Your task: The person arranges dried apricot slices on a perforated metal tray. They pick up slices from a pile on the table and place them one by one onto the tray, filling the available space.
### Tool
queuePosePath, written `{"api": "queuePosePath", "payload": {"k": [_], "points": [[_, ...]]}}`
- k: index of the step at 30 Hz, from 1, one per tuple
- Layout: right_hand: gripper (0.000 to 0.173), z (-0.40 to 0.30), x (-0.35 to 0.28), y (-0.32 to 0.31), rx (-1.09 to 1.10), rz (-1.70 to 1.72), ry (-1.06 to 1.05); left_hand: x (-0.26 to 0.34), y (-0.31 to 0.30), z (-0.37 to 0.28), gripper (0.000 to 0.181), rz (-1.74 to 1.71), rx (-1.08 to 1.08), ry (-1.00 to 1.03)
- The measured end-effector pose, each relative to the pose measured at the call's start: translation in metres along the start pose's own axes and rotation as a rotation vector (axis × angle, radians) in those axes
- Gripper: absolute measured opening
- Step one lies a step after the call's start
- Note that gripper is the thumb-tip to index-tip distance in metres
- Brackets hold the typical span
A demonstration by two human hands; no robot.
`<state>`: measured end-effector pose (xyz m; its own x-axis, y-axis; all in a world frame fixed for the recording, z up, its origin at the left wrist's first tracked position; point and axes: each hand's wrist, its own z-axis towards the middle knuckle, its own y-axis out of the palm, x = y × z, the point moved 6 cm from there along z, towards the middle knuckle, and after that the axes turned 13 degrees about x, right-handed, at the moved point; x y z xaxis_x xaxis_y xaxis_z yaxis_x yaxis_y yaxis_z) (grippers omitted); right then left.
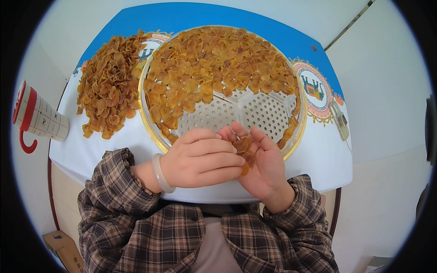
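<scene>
My right hand (264, 163) is palm up, holding several translucent amber dried slices (244, 150) near the front rim of the round tray. Over it reaches my left hand (201, 158), its fingertips on the same slices, a pale bangle at the wrist. The perforated metal tray (263, 112) has a gold-coloured outer rim and rests on the table. Similar brown slices (218, 58) cover its back part and run down both sides; bare perforated metal shows at the front centre. A heap of slices (111, 82) lies left of the tray.
A blue and white tablecloth (324, 163) with elephant medallions covers the table. At the left edge is a tumbler (44, 116) with a red lid and handle. A small clear object (339, 119) lies at the right. On the floor at lower left is a cardboard box (65, 249).
</scene>
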<state>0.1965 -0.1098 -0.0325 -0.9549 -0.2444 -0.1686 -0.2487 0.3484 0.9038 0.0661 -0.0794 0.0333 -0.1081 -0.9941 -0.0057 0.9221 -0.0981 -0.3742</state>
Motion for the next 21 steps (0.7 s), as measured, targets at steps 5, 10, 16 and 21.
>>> {"api": "queuePosePath", "payload": {"k": [5,10,16,21], "points": [[0.047,-0.001,0.003,0.006,0.025,-0.015,-0.015,-0.001,-0.002,0.001,0.025,0.073,-0.005,-0.021],[0.047,-0.003,0.006,0.012,0.000,-0.037,-0.028,-0.007,-0.004,-0.001,0.025,0.172,0.016,-0.137],[0.048,0.000,0.010,0.013,-0.139,0.019,0.008,-0.010,0.003,0.000,0.032,0.177,-0.039,-0.206],[0.047,-0.002,0.006,0.015,-0.080,-0.017,-0.032,-0.002,0.003,-0.001,0.035,0.140,-0.042,-0.094]]}}
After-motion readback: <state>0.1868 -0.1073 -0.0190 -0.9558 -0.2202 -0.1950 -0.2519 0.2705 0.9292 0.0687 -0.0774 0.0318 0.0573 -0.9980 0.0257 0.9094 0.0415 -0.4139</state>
